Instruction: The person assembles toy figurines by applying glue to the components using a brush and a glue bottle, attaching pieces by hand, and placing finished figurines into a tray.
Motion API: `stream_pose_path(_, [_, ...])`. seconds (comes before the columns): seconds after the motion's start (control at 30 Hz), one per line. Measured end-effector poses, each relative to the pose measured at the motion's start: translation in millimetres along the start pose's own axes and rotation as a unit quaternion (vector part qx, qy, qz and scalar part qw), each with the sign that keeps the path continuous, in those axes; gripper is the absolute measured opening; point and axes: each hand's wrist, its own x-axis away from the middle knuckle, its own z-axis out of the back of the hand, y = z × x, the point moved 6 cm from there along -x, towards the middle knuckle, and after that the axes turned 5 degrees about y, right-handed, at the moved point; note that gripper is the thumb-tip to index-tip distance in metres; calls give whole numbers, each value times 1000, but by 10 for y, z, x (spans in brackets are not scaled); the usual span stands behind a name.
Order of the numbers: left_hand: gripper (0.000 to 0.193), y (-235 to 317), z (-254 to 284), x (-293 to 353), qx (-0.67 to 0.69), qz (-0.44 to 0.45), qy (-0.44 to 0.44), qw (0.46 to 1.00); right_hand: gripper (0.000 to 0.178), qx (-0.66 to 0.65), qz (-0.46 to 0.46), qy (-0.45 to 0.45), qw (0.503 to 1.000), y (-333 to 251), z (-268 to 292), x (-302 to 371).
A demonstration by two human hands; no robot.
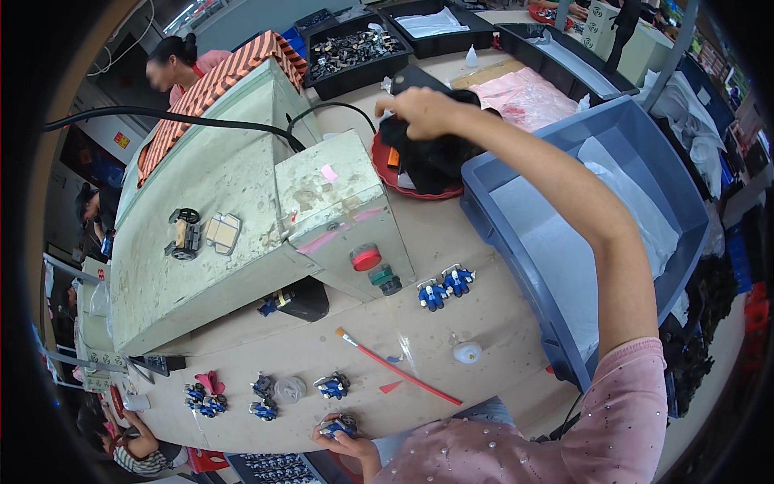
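Observation:
My left hand [348,446], low at the table's front edge, is closed round a small blue toy vehicle [342,425] with grey and dark parts. My right arm stretches across the table to a red basket [411,192]. There my right hand [423,113] is closed at the upper edge of a black cloth [439,161] bunched in the basket; its fingertips are partly hidden. A similar blue toy [331,385] stands just beyond my left hand. More blue toys [263,397] sit to its left, beside a clear round container [290,390].
A pale green machine [210,266] with a red button [365,258] and a green knob fills the left. To the right stands a blue-grey bin [532,323]. A red-handled brush [403,370], a small white bottle [467,352] and two blue figures [446,288] lie between. Other people work farther off.

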Motion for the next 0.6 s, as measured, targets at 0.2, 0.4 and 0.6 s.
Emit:
stream_pose_path(0.2, [48, -68, -7, 0, 6, 16, -24, 1000, 38, 63, 0, -30, 998, 320, 256, -57])
stream_pose_path(0.4, [47, 55, -116, -8, 6, 19, -17, 1000, 27, 177, 60, -326, 927, 212, -766, -304])
stream_pose_path(0.6, [44, 103, 246, -28, -42, -28, 56, 997, 19, 145, 39, -210, 966, -210, -1438, -928])
